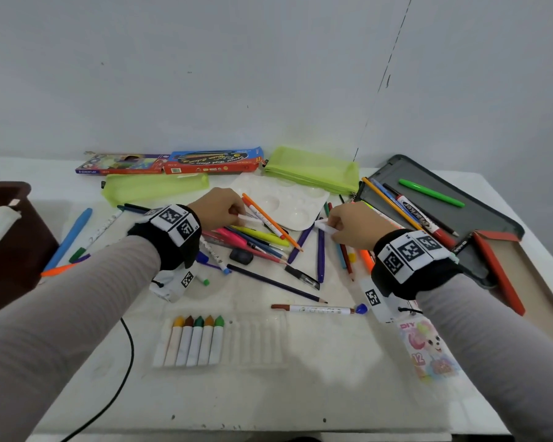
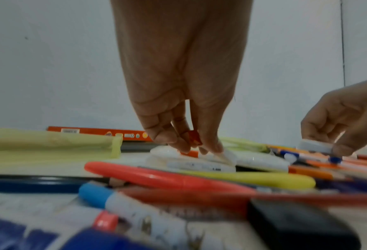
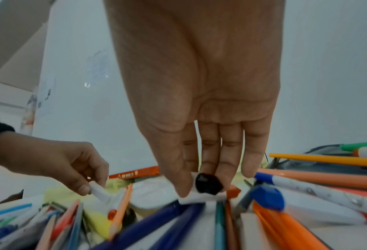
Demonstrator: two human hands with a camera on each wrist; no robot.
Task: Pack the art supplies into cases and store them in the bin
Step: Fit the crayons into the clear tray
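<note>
My left hand (image 1: 240, 214) pinches a white paper-wrapped crayon (image 1: 249, 219) over the heap of pens (image 1: 262, 240); the left wrist view shows its red tip (image 2: 194, 139) between my fingertips. My right hand (image 1: 329, 223) pinches a second white crayon (image 1: 327, 227) at the palette's right corner; its dark tip (image 3: 208, 185) faces the right wrist camera. Both crayons are low over the heap; whether they touch it is unclear. A clear crayon tray (image 1: 259, 342) near the front edge holds several crayons (image 1: 198, 339) in its left slots.
Two green mesh pouches (image 1: 154, 188) (image 1: 313, 170) and two pencil boxes (image 1: 122, 164) lie at the back. A white palette (image 1: 288, 202) sits between my hands. An open grey tin case (image 1: 434, 205) holds markers at right. A dark brown bin (image 1: 10, 234) stands at left.
</note>
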